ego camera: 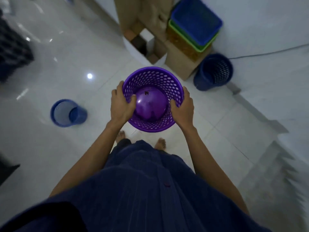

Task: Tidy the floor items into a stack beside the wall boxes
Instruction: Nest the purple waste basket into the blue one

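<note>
Shirt point(133, 190), dark blue, fills the bottom of the head view. Bare feet point(161, 143) show just beyond its hem on the white tiled floor point(75, 156).

Both arms are extended forward. The purple basket point(153, 99) is held in the air above the floor, in front of the body, with its mouth turned toward the camera; mesh wall and glossy solid base are visible inside.
- Left hand point(122, 104): grips the left rim, fingers curled over the edge into the basket.
- Right hand point(183, 108): grips the right rim the same way, fingers hooked inside.

Other items:
- Blue basket point(68, 113): stands mouth up on open floor, left of the hands, well apart from the wall.
- Navy basket point(213, 72): stands mouth up at the floor's far right edge, against the wall point(267, 22), just beside the boxes point(180, 61).
- Boxes: cardboard, grouped along the far edge where floor meets wall; one white box among them is open at the top.
- Blue tub point(195, 20): nested in a green tub point(189, 41), both on top of the boxes.
- Cable point(267, 52): runs along the wall behind the navy basket.
- Crate point(13, 52): dark, at the floor's left edge, blurred.
</note>
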A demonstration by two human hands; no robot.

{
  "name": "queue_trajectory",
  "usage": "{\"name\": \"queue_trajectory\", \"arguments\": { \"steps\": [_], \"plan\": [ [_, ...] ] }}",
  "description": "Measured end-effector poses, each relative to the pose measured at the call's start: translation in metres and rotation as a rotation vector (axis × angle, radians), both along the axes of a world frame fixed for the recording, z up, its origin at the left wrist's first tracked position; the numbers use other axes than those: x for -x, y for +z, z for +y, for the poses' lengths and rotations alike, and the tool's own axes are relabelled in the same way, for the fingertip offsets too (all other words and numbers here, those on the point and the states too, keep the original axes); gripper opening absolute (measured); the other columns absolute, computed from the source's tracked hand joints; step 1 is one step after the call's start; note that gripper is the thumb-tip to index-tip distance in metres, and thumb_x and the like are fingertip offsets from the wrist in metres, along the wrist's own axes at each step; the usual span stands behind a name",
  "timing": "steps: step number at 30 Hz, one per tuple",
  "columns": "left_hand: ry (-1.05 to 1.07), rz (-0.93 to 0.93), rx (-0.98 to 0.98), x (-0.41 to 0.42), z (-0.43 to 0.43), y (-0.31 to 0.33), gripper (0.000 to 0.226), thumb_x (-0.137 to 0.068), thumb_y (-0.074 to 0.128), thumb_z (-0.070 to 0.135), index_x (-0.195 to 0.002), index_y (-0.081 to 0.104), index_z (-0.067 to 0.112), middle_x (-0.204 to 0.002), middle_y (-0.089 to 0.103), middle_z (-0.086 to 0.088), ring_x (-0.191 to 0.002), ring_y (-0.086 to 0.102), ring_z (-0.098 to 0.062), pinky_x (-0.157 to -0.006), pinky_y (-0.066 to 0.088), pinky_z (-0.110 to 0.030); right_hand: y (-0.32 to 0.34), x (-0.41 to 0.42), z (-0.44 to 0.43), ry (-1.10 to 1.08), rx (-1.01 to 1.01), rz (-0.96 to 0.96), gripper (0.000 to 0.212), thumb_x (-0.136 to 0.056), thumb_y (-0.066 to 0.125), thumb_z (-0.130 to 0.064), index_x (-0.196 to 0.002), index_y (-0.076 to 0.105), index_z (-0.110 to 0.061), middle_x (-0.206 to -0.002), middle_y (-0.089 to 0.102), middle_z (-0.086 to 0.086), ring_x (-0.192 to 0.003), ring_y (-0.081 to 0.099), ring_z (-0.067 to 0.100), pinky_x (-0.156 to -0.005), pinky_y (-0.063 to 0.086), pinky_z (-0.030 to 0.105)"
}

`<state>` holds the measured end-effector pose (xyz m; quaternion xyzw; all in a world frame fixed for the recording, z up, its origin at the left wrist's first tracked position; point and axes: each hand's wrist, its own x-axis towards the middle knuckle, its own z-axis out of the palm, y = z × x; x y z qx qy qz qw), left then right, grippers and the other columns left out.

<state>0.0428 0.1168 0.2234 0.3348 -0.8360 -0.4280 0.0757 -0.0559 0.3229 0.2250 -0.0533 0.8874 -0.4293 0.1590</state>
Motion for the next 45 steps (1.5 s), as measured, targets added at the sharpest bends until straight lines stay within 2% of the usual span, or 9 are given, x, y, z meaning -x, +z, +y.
{"name": "queue_trajectory", "arguments": {
  "steps": [3,16,19,24,29,34,37,42,45],
  "plan": [
    [-0.133,0.023,-0.019,0.068,0.051,0.003,0.057,-0.093,0.063,0.026,-0.145,0.041,0.020,-0.133,0.056,-0.005,-0.119,0.047,-0.015,-0.088,0.046,-0.030,0.003,0.042,0.061,-0.156,-0.020,0.005,0.066,-0.095,0.062,-0.030,-0.153,0.031,-0.024,-0.139,0.051,0.007,-0.122,0.053,0.022,-0.092,0.048,0.030],
    [-0.464,-0.047,-0.111,0.388,0.183,-0.061,0.061,-0.091,0.064,0.027,-0.146,0.039,0.018,-0.131,0.054,-0.011,-0.116,0.047,-0.018,-0.092,0.045,-0.035,-0.046,0.286,0.205,-0.480,-0.013,-0.054,0.064,-0.094,0.060,-0.029,-0.152,0.033,-0.025,-0.135,0.056,0.004,-0.121,0.054,0.023,-0.101,0.050,0.051],
    [-0.510,-0.093,-0.147,0.464,0.199,-0.102,0.065,-0.092,0.063,0.029,-0.149,0.036,0.018,-0.133,0.053,-0.012,-0.120,0.049,-0.024,-0.093,0.046,-0.039,-0.088,0.357,0.217,-0.562,-0.018,-0.087,0.068,-0.093,0.062,-0.028,-0.154,0.031,-0.027,-0.141,0.045,0.008,-0.118,0.043,0.010,-0.105,0.046,0.040],
    [-0.413,-0.094,-0.203,0.552,0.228,-0.173,0.063,-0.094,0.066,0.021,-0.149,0.038,0.011,-0.137,0.056,-0.010,-0.122,0.055,-0.023,-0.098,0.049,-0.040,-0.164,0.451,0.241,-0.592,-0.072,-0.071,0.070,-0.091,0.063,-0.022,-0.154,0.031,-0.029,-0.140,0.042,0.008,-0.107,0.028,-0.006,-0.080,0.029,-0.010],
    [-0.246,-0.071,-0.253,0.609,0.257,-0.256,0.057,-0.092,0.064,0.017,-0.144,0.042,0.018,-0.132,0.059,0.002,-0.116,0.059,-0.014,-0.090,0.053,-0.033,-0.245,0.522,0.261,-0.489,-0.084,-0.002,0.071,-0.086,0.065,-0.023,-0.150,0.036,-0.033,-0.133,0.044,-0.007,-0.127,0.038,0.012,-0.093,0.034,0.011],
    [-0.173,-0.021,-0.168,0.644,0.287,-0.334,0.061,-0.092,0.062,0.012,-0.148,0.039,0.013,-0.143,0.054,-0.001,-0.128,0.052,-0.017,-0.099,0.044,-0.025,-0.321,0.561,0.278,-0.459,-0.130,0.004,0.080,-0.083,0.071,-0.030,-0.153,0.032,-0.024,-0.146,0.041,0.005,-0.131,0.039,0.008,-0.095,0.036,0.012],
    [-0.139,-0.002,-0.071,0.669,0.297,-0.366,0.064,-0.091,0.061,0.012,-0.151,0.036,0.012,-0.148,0.049,-0.004,-0.135,0.045,-0.019,-0.107,0.038,-0.031,-0.351,0.583,0.284,-0.404,-0.138,0.051,0.081,-0.084,0.070,-0.029,-0.153,0.031,-0.017,-0.150,0.039,0.007,-0.137,0.040,0.018,-0.105,0.041,0.027],
    [-0.115,0.051,-0.059,0.716,0.297,-0.400,0.055,-0.092,0.054,0.013,-0.146,0.045,0.014,-0.141,0.055,0.000,-0.131,0.051,-0.017,-0.109,0.046,-0.045,-0.389,0.626,0.292,-0.427,-0.142,0.097,0.080,-0.085,0.066,-0.030,-0.155,0.030,-0.012,-0.152,0.041,0.004,-0.133,0.036,0.004,-0.095,0.020,-0.004],
    [-0.123,0.057,-0.030,0.728,0.301,-0.410,0.057,-0.091,0.055,0.012,-0.146,0.043,0.016,-0.142,0.054,0.002,-0.131,0.050,-0.017,-0.107,0.048,-0.046,-0.406,0.635,0.293,-0.447,-0.153,0.096,0.076,-0.087,0.064,-0.025,-0.154,0.032,-0.009,-0.150,0.043,0.007,-0.133,0.041,0.009,-0.092,0.020,-0.009]
  ]
}}
